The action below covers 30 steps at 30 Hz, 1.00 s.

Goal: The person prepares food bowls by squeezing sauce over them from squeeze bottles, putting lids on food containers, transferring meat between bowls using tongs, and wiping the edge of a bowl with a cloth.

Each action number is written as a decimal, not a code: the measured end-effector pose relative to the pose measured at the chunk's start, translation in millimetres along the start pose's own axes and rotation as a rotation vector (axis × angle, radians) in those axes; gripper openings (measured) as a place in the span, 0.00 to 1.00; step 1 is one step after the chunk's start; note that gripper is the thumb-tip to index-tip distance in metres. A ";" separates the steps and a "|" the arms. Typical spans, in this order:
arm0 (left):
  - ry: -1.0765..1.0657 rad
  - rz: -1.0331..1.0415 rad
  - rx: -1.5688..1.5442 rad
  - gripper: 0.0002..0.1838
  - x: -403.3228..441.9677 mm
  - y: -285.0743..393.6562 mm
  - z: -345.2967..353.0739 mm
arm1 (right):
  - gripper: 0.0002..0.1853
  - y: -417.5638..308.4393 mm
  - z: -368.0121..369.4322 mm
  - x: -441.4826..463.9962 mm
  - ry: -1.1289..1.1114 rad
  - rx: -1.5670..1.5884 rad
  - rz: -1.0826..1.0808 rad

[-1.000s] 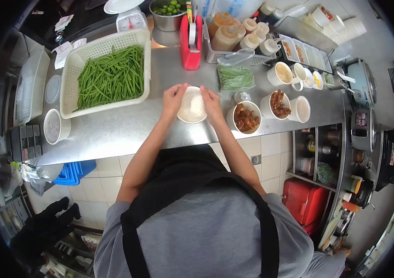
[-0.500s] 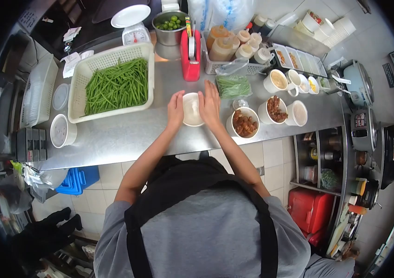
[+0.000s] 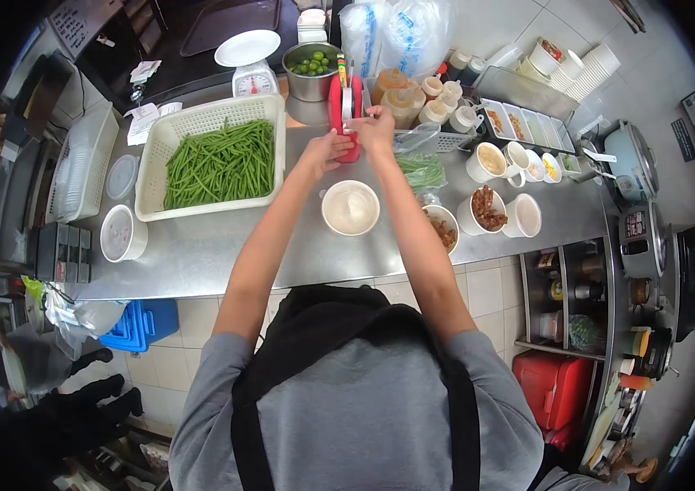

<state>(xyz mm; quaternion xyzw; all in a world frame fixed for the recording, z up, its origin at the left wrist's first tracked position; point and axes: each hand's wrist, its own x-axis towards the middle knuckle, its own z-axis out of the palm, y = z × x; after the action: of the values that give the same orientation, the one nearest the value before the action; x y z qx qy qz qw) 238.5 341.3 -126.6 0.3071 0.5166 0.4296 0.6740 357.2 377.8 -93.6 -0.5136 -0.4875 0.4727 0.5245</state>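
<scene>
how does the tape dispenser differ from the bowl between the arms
The dispenser is red and long; the bowl is pale and round. The left hand and right hand are at the dispenser; the bowl stands clear of both. The dispenser stands farther back than the bowl. Both rest on the counter.

Solid red is worn by the tape dispenser [image 3: 335, 113]. To its left, green beans [image 3: 220, 168] are framed by a cream, hole-patterned basket [image 3: 280, 155]; in front of it, a plain off-white bowl [image 3: 332, 219] is seen.
</scene>
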 end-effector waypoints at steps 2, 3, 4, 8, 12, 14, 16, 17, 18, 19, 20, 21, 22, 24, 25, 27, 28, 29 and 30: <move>-0.014 -0.012 -0.067 0.29 4.9 -1.4 -0.9 | 0.17 -34.6 -22.5 -59.2 -0.138 0.165 0.001; -0.038 -0.011 -0.089 0.30 11.6 -2.5 -5.0 | 0.16 -36.6 -36.0 -81.0 -0.198 0.164 -0.064; -0.061 -0.011 -0.112 0.31 15.8 -3.9 -7.3 | 0.15 -42.7 -49.6 -107.6 -0.209 0.119 -0.073; 0.045 0.049 -0.080 0.25 13.9 -1.3 2.9 | 0.09 -33.8 -94.2 -190.4 -0.279 0.130 0.050; 0.163 0.209 0.093 0.17 37.3 -20.2 4.2 | 0.05 -23.1 -100.0 -200.7 -0.272 0.147 0.170; 0.226 0.233 0.332 0.13 46.5 -22.6 2.1 | 0.04 -20.5 -100.3 -200.7 -0.291 0.117 0.224; 0.292 0.254 0.455 0.13 36.5 -21.0 8.3 | 0.04 -13.7 -104.1 -203.5 -0.328 0.076 0.282; 0.326 0.267 0.516 0.12 30.7 -19.3 10.4 | 0.04 -13.7 -104.3 -207.0 -0.309 0.091 0.305; 0.266 0.298 0.295 0.12 26.5 -23.2 8.4 | 0.05 -14.9 -104.2 -213.0 -0.290 0.106 0.326; 0.203 0.329 0.076 0.11 20.6 -27.8 5.2 | 0.05 -15.7 -104.3 -217.3 -0.271 0.123 0.344; 0.136 0.360 -0.140 0.11 14.7 -31.8 1.4 | 0.06 -12.5 -105.9 -219.6 -0.271 0.095 0.361; 0.162 0.330 -0.115 0.10 5.1 -37.4 -1.4 | 0.06 -4.2 -109.0 -222.6 -0.270 0.066 0.382; 0.191 0.298 -0.094 0.09 -6.2 -45.7 -4.2 | 0.06 5.5 -111.9 -223.7 -0.271 0.034 0.404; 0.167 0.222 -0.008 0.08 -20.8 -61.5 -15.9 | 0.06 34.1 -107.9 -218.1 -0.249 0.085 0.498; 0.115 0.175 0.056 0.09 -22.4 -76.6 -26.5 | 0.06 44.7 -105.2 -213.9 -0.236 0.110 0.546; 0.056 0.170 0.117 0.09 -16.2 -96.8 -35.0 | 0.07 58.5 -101.3 -197.9 -0.283 0.069 0.479; 0.050 0.210 0.119 0.08 -15.5 -101.9 -36.9 | 0.08 61.9 -97.1 -191.7 -0.309 0.052 0.448; 0.043 0.250 0.120 0.08 -15.2 -106.4 -39.7 | 0.11 63.7 -93.5 -188.1 -0.297 0.052 0.462; 0.117 0.297 0.215 0.09 -17.2 -105.4 -40.6 | 0.10 66.8 -93.0 -186.7 -0.307 -0.005 0.426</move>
<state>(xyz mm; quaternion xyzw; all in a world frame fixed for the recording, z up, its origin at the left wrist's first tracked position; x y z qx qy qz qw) 225.5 278.0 -220.9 0.4250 0.5467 0.4838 0.5352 435.7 186.2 -164.9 -0.5283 -0.4433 0.6437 0.3318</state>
